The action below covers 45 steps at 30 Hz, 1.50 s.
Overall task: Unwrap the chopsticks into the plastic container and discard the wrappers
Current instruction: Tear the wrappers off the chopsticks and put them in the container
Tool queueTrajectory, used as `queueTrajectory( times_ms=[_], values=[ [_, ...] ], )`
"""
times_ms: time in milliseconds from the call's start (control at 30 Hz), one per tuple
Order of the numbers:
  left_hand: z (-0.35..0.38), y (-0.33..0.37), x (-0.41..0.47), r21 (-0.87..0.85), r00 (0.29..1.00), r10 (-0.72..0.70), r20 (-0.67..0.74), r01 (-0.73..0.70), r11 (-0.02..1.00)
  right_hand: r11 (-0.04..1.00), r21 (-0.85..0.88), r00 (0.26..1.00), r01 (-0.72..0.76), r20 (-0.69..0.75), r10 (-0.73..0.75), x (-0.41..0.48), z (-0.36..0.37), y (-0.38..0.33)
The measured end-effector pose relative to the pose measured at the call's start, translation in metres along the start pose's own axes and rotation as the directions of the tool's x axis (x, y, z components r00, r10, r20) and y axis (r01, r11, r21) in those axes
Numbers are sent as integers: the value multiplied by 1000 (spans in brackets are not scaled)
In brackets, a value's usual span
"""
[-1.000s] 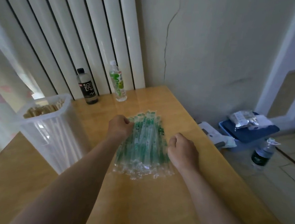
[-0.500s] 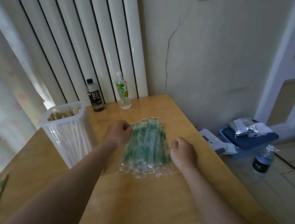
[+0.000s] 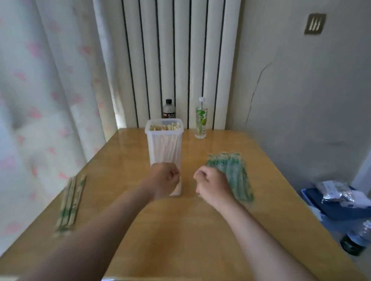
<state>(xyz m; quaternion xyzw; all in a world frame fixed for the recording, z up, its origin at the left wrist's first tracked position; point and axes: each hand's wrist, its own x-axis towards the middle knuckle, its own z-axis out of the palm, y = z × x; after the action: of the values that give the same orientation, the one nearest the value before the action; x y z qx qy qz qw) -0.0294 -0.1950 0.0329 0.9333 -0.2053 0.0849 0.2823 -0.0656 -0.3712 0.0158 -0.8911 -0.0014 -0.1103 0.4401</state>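
Head view: both hands are balled up over the wooden table (image 3: 195,229), side by side but not touching. The left hand (image 3: 165,178) is a closed fist with nothing showing in it, right in front of the plastic container (image 3: 163,147). That tub stands upright mid-table, packed with bare chopsticks (image 3: 164,128) on end. The right hand (image 3: 213,184) is curled too, sitting over the near-left edge of the wrapped chopsticks pile (image 3: 233,173). It's blurry there, so I can't tell if it's pinching a wrapper. A few green-printed sleeves (image 3: 71,202) lie along the table's left edge, well apart from the pile. 2 bottles stand at the back, a black soda bottle (image 3: 169,111) behind the tub and a green-label bottle (image 3: 201,121) beside it.
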Motion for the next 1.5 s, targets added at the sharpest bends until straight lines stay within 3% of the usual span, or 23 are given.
queueTrajectory(
  times_ms=[200, 333, 433, 733, 1167, 1367, 1500],
  values=[
    [-36, -90, -69, 163, 982, -157, -104, 173, 971, 997, 8, 972, 74, 223, -74, -15, 85, -59],
    [-57, -145, -103, 270, 891, -346, -294, 424, 864, 997, -37, 926, 72, 374, -53, -20, 134, -84],
    [-62, -180, -127, 254, 834, -445, -325, 530, 809, 995, -55, 894, 79, 446, -47, -24, 170, -97],
    [-44, -223, -153, 198, 856, -407, -317, 480, 854, 986, -114, 860, 125, 507, -50, -19, 249, -128],
    [-47, -230, -157, -35, 837, -415, -357, 432, 901, 916, -399, 801, -34, 538, 264, 5, 289, -165],
    [-49, -228, -160, -59, 828, -427, -363, 437, 897, 917, -362, 736, -169, 572, 362, 12, 295, -168],
    [-53, -222, -160, -101, 806, -445, -392, 443, 891, 913, -176, 704, -369, 588, 398, 15, 285, -164]
  ],
)
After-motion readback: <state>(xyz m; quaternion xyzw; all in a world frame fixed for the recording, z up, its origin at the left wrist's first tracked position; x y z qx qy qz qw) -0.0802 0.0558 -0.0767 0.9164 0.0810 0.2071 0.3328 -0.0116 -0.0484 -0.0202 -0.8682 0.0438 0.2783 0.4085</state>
